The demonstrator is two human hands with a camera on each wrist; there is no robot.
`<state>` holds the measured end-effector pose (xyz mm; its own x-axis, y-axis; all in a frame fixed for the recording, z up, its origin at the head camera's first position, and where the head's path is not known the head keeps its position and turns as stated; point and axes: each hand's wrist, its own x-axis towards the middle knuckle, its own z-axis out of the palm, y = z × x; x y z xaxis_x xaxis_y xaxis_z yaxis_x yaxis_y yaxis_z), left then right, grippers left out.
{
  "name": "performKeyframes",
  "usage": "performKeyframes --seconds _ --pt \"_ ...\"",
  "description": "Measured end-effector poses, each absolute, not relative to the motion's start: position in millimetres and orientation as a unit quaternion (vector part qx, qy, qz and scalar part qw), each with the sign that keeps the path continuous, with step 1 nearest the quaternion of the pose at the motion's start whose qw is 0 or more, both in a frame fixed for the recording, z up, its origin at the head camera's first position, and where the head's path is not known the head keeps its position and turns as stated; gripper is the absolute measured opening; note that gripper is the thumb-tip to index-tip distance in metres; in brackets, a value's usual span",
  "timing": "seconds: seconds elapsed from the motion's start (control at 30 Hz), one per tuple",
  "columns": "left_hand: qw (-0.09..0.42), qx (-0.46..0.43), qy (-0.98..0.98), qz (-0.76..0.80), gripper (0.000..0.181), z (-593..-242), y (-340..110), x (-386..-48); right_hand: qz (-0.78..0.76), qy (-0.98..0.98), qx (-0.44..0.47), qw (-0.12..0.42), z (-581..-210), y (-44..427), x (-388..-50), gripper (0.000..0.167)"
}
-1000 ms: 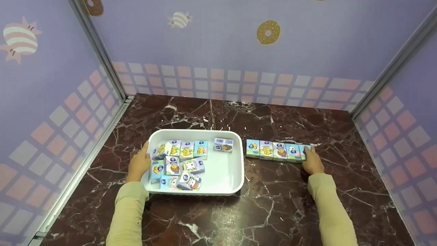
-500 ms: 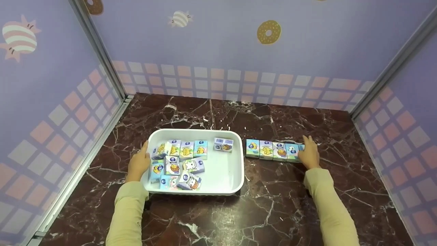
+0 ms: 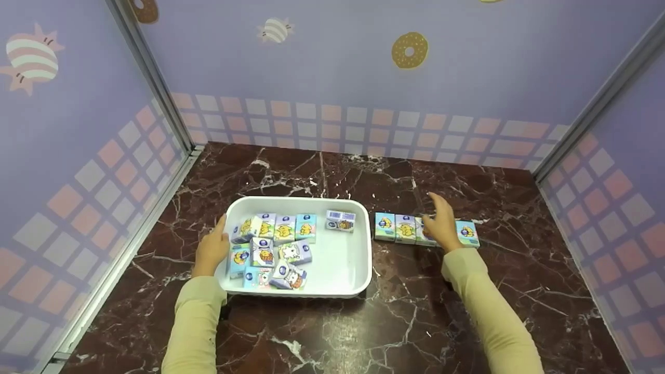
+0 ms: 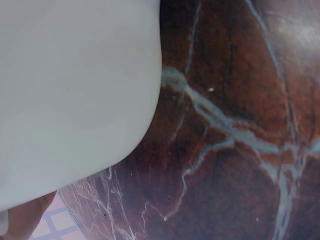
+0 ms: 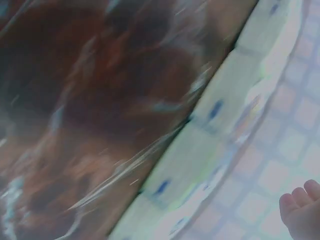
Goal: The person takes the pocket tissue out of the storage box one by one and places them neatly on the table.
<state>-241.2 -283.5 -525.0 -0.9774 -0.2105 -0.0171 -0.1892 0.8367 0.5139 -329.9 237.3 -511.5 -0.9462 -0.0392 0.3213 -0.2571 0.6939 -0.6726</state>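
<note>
Two sleeves [image 3: 193, 327] run in over the near edge of the tabletop [image 3: 374, 332], which is cut off along with them. The left hand [image 3: 210, 252] rests at the tray [image 3: 335, 262] on its left edge, thumb over the rim; its lower fingers are out of sight, so whether it is clamped there I cannot tell. The left wrist view gives mostly the tray's blank outside, with a sliver of hand cut off at the lower corner.

In the tray, a heap [image 3: 262, 252] of packs fills the left side, some overlapping and partly covered. A lone pack [image 3: 340, 221] lies near the far right corner.

The right hand [image 3: 441, 226] is over the row [image 3: 405, 228] of packs, thumb and fingers apart, holding nothing visible. It hides part of the row; the end pack [image 3: 467, 232] shows towards the tabletop's right edge, while the first stands just beside the tray's right edge. The right wrist view is blurred, the row cropped at both ends and the fingertips [image 5: 300, 200] beside the frame's border.

Beyond the far edge rises a wall [image 3: 332, 72], its upper prints cropped.
</note>
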Motion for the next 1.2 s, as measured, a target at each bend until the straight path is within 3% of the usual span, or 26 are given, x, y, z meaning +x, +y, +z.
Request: performKeyframes --seconds 0.53,1.2 --pt "0.000 0.110 -0.954 -0.279 0.052 -526 -284 -242 0.381 -0.876 0.246 0.163 -498 155 -312 0.050" --pt "-0.005 0.124 -0.949 -0.288 0.051 -527 -284 -242 0.257 -0.909 0.326 0.035 -508 94 -300 0.033"
